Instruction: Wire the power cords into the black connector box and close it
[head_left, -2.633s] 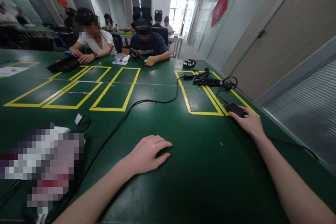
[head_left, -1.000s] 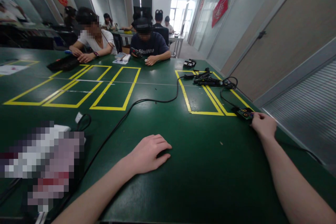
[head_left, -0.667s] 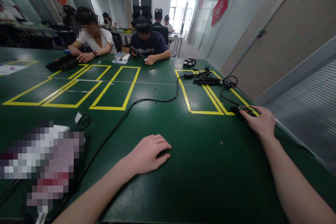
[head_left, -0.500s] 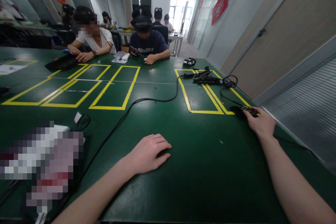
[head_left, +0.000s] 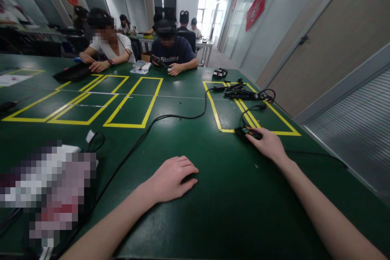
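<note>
My right hand [head_left: 270, 144] grips a small black corded device with an exposed circuit board [head_left: 247, 131], thumb on the near side and fingers over its right end. It is at the near edge of a yellow taped rectangle, and its exact kind is hard to tell. From it a thin black cable [head_left: 243, 115] curves up to the right. My left hand [head_left: 175, 178] rests on the green table [head_left: 219, 211], empty, with thumb and fingers apart.
Beyond the device lies a heap of black cables and parts [head_left: 240, 91]. A long black cable [head_left: 158, 118] crosses the table. Blurred items [head_left: 63, 187] lie at the near left. Across the table sit two co-workers, near a black tray [head_left: 73, 72] and a black-and-white object [head_left: 219, 73].
My right hand has moved left along the table with the corded device, away from the right edge. The cable moved with it. My left hand has stayed in place.
</note>
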A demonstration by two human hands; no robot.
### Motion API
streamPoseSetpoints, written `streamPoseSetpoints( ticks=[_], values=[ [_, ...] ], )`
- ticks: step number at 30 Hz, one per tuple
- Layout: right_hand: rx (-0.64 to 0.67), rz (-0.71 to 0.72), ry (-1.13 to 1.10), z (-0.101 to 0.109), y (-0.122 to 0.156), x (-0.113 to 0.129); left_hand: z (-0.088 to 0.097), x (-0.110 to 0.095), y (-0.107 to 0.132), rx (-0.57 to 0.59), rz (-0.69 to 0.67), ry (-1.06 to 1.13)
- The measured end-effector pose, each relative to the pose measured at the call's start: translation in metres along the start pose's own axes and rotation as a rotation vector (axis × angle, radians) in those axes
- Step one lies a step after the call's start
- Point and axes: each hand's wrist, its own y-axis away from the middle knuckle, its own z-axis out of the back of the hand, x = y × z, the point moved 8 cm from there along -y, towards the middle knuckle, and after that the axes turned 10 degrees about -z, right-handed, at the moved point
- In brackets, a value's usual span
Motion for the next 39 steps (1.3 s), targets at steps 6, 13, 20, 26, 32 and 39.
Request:
streamPoseSetpoints(
  ticks=[6, 13, 20, 26, 32, 39],
  values=[
    [0.406, 0.48, -0.366, -0.012, 0.097, 0.136, 0.016, -0.005, 0.002, -0.177, -0.019, -0.063],
    [0.641, 0.839, -0.403, -0.011, 0.176, 0.2, 0.007, -0.003, 0.002, -0.089, 0.024, 0.018],
    [0.189, 0.88, -0.614, 0.015, 0.163, 0.191, 0.0, 0.007, 0.003, -0.018, 0.059, -0.03],
    [0.112, 0.871, -0.537, 0.016, 0.161, 0.193, -0.004, 0.016, 0.005, -0.035, 0.114, -0.019],
    [0.166, 0.867, -0.567, 0.013, 0.16, 0.194, 0.016, 0.013, 0.006, -0.12, 0.057, 0.026],
    [0.397, 0.794, -0.488, -0.006, 0.164, 0.193, 0.019, 0.031, 0.013, -0.003, 0.225, -0.022]
  ],
)
